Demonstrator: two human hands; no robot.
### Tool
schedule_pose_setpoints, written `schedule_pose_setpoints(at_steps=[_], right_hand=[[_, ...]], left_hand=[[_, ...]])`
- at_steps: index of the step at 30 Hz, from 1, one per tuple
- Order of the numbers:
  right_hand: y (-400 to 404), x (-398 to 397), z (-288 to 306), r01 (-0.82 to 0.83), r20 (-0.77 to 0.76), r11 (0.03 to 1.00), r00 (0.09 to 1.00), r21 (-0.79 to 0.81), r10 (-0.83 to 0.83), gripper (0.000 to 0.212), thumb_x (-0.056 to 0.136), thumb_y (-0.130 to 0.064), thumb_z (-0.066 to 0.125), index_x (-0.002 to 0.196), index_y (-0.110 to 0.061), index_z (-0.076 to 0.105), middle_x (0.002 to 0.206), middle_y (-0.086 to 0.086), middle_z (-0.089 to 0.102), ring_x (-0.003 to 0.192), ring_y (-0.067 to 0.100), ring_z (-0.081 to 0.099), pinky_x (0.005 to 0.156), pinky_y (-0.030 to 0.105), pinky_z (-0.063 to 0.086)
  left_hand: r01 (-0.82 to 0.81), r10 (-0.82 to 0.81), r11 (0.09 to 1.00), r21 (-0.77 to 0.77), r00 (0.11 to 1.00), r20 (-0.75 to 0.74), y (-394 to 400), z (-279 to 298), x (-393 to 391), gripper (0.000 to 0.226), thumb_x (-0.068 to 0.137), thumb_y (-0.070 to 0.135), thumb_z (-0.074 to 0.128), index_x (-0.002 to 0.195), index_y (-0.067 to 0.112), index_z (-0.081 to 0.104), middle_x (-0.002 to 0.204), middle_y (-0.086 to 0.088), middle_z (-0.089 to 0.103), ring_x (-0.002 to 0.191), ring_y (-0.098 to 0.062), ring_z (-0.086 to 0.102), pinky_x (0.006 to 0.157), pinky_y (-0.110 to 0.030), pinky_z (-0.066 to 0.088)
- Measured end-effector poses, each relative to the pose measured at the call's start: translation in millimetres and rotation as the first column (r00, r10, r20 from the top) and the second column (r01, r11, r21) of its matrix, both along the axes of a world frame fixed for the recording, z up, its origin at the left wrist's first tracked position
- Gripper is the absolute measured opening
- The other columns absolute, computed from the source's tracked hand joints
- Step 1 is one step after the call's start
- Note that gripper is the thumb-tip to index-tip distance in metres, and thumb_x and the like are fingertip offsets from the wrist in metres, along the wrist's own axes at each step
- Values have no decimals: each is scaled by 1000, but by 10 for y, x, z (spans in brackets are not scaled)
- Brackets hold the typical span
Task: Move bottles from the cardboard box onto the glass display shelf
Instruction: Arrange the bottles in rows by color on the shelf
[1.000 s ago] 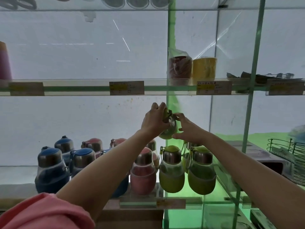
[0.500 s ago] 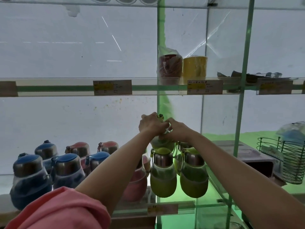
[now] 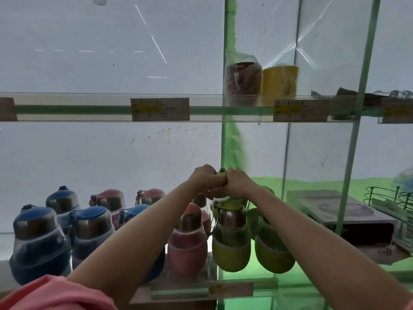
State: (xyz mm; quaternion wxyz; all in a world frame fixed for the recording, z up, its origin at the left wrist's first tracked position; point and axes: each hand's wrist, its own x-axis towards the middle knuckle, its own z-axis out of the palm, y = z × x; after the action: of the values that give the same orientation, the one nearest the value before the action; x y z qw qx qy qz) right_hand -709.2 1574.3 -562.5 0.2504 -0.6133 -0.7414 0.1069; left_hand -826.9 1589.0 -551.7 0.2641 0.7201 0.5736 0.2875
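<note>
My left hand [image 3: 206, 179] and my right hand [image 3: 237, 182] are both closed around the top of a green bottle [image 3: 221, 174], held at the back of the lower glass shelf [image 3: 230, 289]. Only its green cap shows between my fingers; its body is hidden behind my hands. In front of it stand two green bottles [image 3: 231, 240], [image 3: 271, 251] with metal collars. To the left stand pink bottles [image 3: 188, 242] and blue bottles [image 3: 38, 245] in rows. The cardboard box is out of view.
An upper glass shelf [image 3: 89, 108] with price tags carries a bagged red item [image 3: 242, 79] and a yellow cup [image 3: 280, 80]. Green vertical frame posts [image 3: 355, 139] divide the bays. A grey appliance [image 3: 348, 215] and a green wire basket [image 3: 388, 200] sit at right.
Both hands have sunk lower with the green bottle and closed tighter over its top. The camera has tilted, so the shelves sit lower and further left in view.
</note>
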Motion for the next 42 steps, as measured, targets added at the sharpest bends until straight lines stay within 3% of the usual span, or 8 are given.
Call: schedule_pose_setpoints(at_steps=[3, 6, 10, 16, 20, 23, 28, 42], right_hand=[[22, 39, 40, -45, -56, 997, 998, -59, 41, 27, 74, -27, 73, 92, -11, 61, 88, 4, 59, 85, 21, 61, 63, 24, 46], [71, 124, 70, -79, -125, 984, 990, -157, 60, 33, 73, -23, 73, 101, -14, 57, 88, 1, 59, 80, 15, 58, 62, 26, 50], [146, 228, 94, -111, -142, 953, 987, -282, 73, 41, 77, -16, 69, 114, -10, 53, 106, 9, 58, 93, 20, 59, 78, 34, 56], [198, 283, 56, -62, -95, 936, 995, -346, 31, 26, 79, -20, 64, 102, -8, 59, 99, 9, 59, 93, 23, 59, 81, 38, 56], [200, 189, -41, 34, 69, 969, 997, -244, -18, 60, 76, -51, 70, 114, -7, 54, 105, 7, 57, 93, 19, 57, 73, 30, 52], [228, 143, -151, 102, 210, 987, 975, -125, -74, 77, 70, -61, 69, 124, -11, 44, 119, 10, 44, 108, 25, 50, 85, 33, 45], [267, 129, -151, 48, 292, 988, 956, -144, -3, 43, 81, -39, 69, 106, -7, 54, 100, 8, 54, 88, 19, 48, 73, 27, 38], [205, 211, -10, -120, 214, 959, 960, -256, 178, 58, 85, -9, 63, 138, -20, 42, 128, 6, 52, 99, 16, 47, 81, 27, 38]], left_hand=[[77, -75, 989, 130, 997, -18, 31, -34, -193, 29, 90, 25, 58, 102, 1, 67, 91, -18, 71, 68, -20, 66, 66, -27, 58], [142, -89, 954, 264, 975, -206, 64, -79, -318, 26, 92, 15, 54, 113, 6, 67, 110, -13, 70, 92, -18, 63, 80, -25, 48], [218, -158, 968, 127, 917, -366, 71, -196, -369, 42, 89, 11, 58, 131, 16, 54, 130, -9, 59, 117, -23, 56, 98, -31, 45], [216, -124, 962, 167, 891, -437, 116, -283, -317, 50, 80, -1, 58, 126, 18, 58, 128, -5, 59, 116, -20, 54, 89, -26, 44], [203, -96, 961, 190, 882, -461, 140, -283, -310, 48, 79, 0, 59, 125, 14, 60, 127, -4, 60, 116, -19, 54, 81, -20, 40], [192, -81, 964, 182, 869, -487, 172, -300, -321, 47, 79, 4, 64, 125, 14, 59, 129, -7, 57, 118, -22, 52, 84, -24, 41], [161, -60, 972, 174, 878, -476, 206, -312, -325, 46, 76, 4, 70, 120, 12, 63, 125, -11, 59, 112, -24, 56, 87, -29, 48], [144, -38, 969, 200, 889, -455, 214, -346, -303, 45, 75, 3, 71, 119, 10, 63, 124, -13, 59, 114, -26, 55, 87, -30, 47]])
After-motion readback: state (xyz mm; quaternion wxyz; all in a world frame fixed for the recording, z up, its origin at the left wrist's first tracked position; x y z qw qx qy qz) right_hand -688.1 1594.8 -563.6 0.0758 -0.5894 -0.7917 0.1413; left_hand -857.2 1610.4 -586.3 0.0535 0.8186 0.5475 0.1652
